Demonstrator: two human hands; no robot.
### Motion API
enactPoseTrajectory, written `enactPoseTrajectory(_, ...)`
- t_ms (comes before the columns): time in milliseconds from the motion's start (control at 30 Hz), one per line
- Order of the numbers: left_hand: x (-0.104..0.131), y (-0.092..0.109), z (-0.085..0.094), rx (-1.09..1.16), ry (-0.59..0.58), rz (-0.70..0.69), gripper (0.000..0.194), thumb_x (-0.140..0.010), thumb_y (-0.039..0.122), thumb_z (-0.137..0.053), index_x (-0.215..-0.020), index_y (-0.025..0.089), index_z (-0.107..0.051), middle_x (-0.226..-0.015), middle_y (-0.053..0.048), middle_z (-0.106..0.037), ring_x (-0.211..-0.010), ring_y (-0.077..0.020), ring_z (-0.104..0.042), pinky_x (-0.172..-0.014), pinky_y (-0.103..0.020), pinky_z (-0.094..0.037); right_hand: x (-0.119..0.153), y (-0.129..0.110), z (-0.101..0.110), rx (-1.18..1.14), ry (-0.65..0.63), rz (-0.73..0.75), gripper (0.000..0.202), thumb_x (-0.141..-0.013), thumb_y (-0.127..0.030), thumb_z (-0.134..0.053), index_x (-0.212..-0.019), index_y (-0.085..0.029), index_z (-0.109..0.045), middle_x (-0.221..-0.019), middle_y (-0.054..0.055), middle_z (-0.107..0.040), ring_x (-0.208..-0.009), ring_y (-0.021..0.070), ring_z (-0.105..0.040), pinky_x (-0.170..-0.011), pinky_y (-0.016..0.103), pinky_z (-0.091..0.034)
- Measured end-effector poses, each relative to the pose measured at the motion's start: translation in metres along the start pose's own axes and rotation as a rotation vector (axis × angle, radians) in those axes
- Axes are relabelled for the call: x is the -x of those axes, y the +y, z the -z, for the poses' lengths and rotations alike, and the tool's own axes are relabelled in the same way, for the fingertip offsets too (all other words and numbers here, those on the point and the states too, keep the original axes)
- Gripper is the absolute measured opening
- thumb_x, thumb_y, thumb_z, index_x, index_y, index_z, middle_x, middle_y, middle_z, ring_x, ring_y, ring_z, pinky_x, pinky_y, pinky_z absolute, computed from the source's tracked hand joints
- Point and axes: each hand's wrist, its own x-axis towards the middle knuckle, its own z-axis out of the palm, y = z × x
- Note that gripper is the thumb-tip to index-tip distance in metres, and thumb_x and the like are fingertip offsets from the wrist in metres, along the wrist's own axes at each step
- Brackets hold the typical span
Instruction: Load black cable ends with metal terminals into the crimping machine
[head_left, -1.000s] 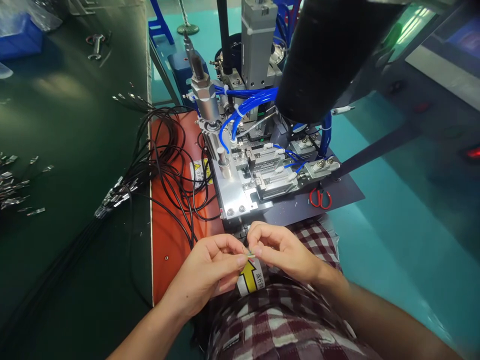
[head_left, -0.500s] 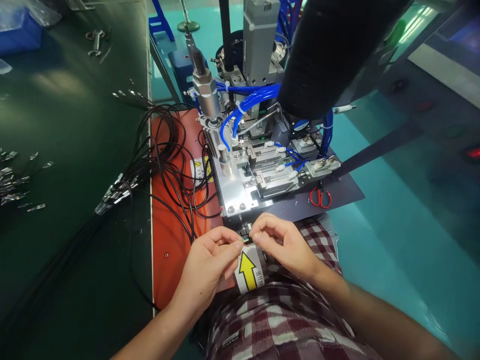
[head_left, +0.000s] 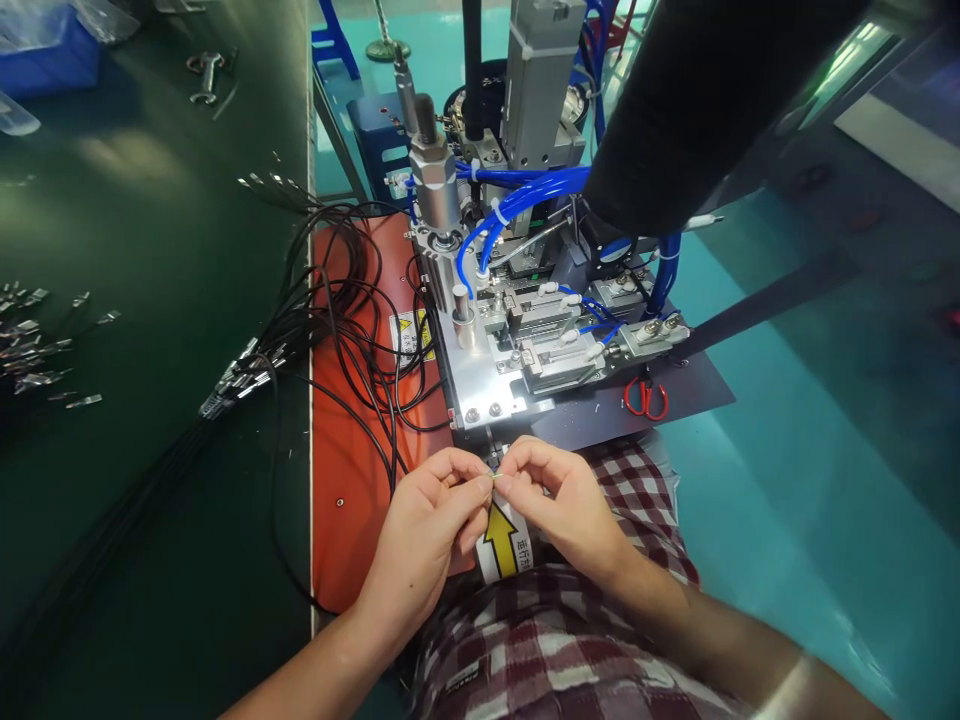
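My left hand (head_left: 429, 520) is closed in a pinch, thumb against fingers. Opposite it, my right hand (head_left: 564, 508) pinches too, and the fingertips of both almost meet. A thin greenish wire (head_left: 496, 475) shows in the small gap between them; the fingers hide the rest of it. Just beyond the fingertips is the front edge of a metal machine fixture (head_left: 491, 375) with small cylinders. Below the hands lies a white label with a yellow arrow (head_left: 501, 540). Black cables (head_left: 330, 290) lie coiled to the left on an orange-red plate (head_left: 352, 560).
Bundled cable ends (head_left: 240, 375) and more shiny connector ends (head_left: 34, 350) lie on the dark green table (head_left: 165, 520). Red-handled scissors (head_left: 646, 400) rest right of the fixture. Blue air hoses (head_left: 540, 185) and a thick black tube (head_left: 705, 110) rise behind. Wrenches (head_left: 208, 78) lie farther back.
My right hand's fingertips have come closer to the left hand's, and the greenish wire now spans between them. The whole view has shifted slightly.
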Motion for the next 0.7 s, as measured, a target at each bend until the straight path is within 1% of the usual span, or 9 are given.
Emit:
enactPoseTrajectory(200,0.0008,-0.0027,-0.0012,0.015,-0.012,-0.063,0.016,-0.081,0.031,-0.061,-0.08,0.019,-0.051,-0.041,0.009,-0.041,-0.04,-0.0054,-0.027,-0.041,-0.018,-0.022,0.0038,0.0022,-0.003,-0.026,0.04,0.032,0.013,-0.075,-0.022,-0.064,-0.066,-0.016,-0.056,-0.064,-0.004,-0.046,-0.055,0.0088,-0.039,-0.051,0.024,-0.031)
enactPoseTrajectory(333,0.0,-0.0051,0.0004,-0.024,-0.007,-0.065,0.017,-0.082,0.032,-0.061,-0.08,0.019,-0.051,-0.04,0.009,-0.041,-0.037,-0.0048,-0.024,-0.039,-0.018,-0.018,0.0057,0.0016,-0.0028,-0.072,0.034,-0.01,0.015,-0.076,-0.025,-0.064,-0.066,-0.017,-0.056,-0.064,-0.004,-0.046,-0.052,0.0079,-0.036,-0.049,0.023,-0.03)
enactPoseTrajectory(400,0.0,-0.0053,0.0002,-0.026,0.002,-0.07,0.018,-0.082,0.033,-0.062,-0.079,0.019,-0.05,-0.04,0.009,-0.041,-0.036,-0.0048,-0.024,-0.038,-0.018,-0.017,0.0064,0.0012,-0.0022,-0.057,0.033,-0.015,0.016,-0.077,-0.026,-0.063,-0.067,-0.017,-0.056,-0.065,-0.004,-0.046,-0.052,0.0076,-0.036,-0.048,0.023,-0.03)
enactPoseTrajectory(567,0.0,-0.0055,-0.0001,-0.033,0.016,-0.056,0.02,-0.08,0.034,-0.064,-0.079,0.02,-0.05,-0.04,0.009,-0.041,-0.036,-0.0049,-0.026,-0.037,-0.017,-0.017,0.0072,0.005,0.0001,0.083,0.062,0.085,0.01,-0.08,-0.026,-0.064,-0.075,-0.017,-0.063,-0.073,-0.002,-0.053,-0.056,0.0088,-0.044,-0.052,0.023,-0.036)
enactPoseTrajectory(700,-0.0006,-0.0054,0.0018,-0.049,0.002,-0.054,0.02,-0.081,0.034,-0.063,-0.078,0.019,-0.05,-0.038,0.009,-0.041,-0.036,-0.0049,-0.026,-0.038,-0.017,-0.02,0.0073,0.0071,0.0027,0.203,0.087,0.204,0.011,-0.083,-0.021,-0.062,-0.073,-0.018,-0.062,-0.073,-0.002,-0.055,-0.062,0.0102,-0.048,-0.056,0.023,-0.038)
